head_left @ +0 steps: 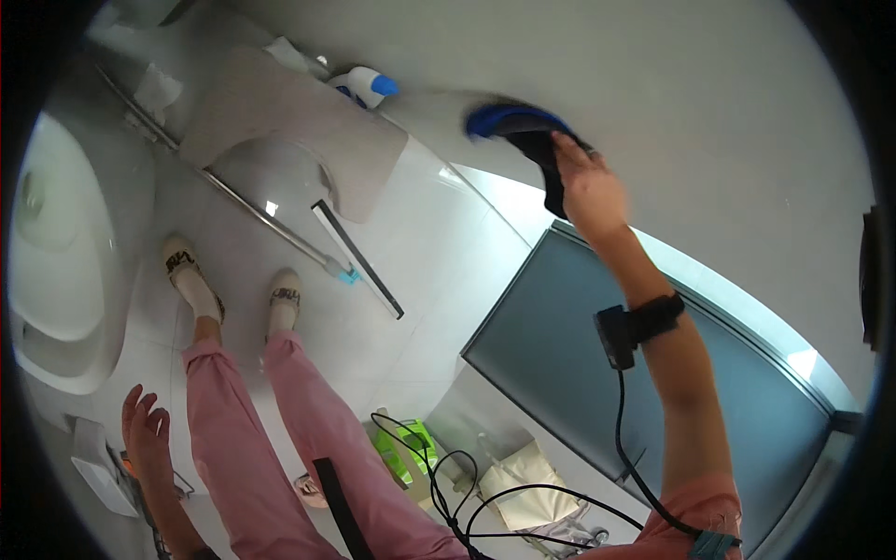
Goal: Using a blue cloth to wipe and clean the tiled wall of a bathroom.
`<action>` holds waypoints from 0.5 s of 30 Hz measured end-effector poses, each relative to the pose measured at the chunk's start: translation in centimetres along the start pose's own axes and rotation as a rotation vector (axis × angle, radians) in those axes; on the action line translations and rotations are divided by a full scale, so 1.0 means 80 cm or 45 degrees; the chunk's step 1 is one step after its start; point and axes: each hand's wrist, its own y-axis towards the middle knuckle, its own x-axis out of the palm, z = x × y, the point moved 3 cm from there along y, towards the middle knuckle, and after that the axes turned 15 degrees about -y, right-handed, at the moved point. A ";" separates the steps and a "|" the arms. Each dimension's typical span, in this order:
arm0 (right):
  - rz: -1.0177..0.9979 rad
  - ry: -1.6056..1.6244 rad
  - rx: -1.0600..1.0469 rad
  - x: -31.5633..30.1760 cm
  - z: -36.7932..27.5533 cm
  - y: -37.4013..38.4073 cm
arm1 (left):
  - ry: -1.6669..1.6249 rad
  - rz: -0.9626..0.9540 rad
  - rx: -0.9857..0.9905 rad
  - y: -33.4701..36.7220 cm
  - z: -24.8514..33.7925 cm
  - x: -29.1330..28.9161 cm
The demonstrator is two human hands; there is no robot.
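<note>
My right hand reaches up along the pale wall, closed on a blue and black cloth. The cloth is bent over at its blue end and smeared by motion, so its exact shape is hard to make out. A black band with a small box is strapped round my right forearm, and a cable runs from it. At the lower left my left hand hangs with loosely bent, parted fingers and holds nothing. It is nearest to a white box-like fixture.
A white toilet stands at the left. On the tiled floor lie a squeegee with a metal pole and a grey mat. A white bottle with a blue cap stands by the wall. A blue-grey panel is below my right arm.
</note>
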 end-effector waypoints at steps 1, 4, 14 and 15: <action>-0.242 -0.042 0.043 0.017 0.001 -0.009 | 0.004 0.001 -0.032 0.002 -0.003 0.002; -0.574 -0.047 0.168 0.028 0.012 -0.038 | -0.048 -0.018 -0.071 0.003 -0.009 -0.002; -0.083 -0.280 0.084 -0.142 0.162 -0.181 | -0.175 -0.178 -0.056 -0.029 0.010 0.048; -0.057 -0.440 0.042 -0.157 0.177 -0.184 | -0.188 -0.204 -0.077 -0.032 0.009 0.058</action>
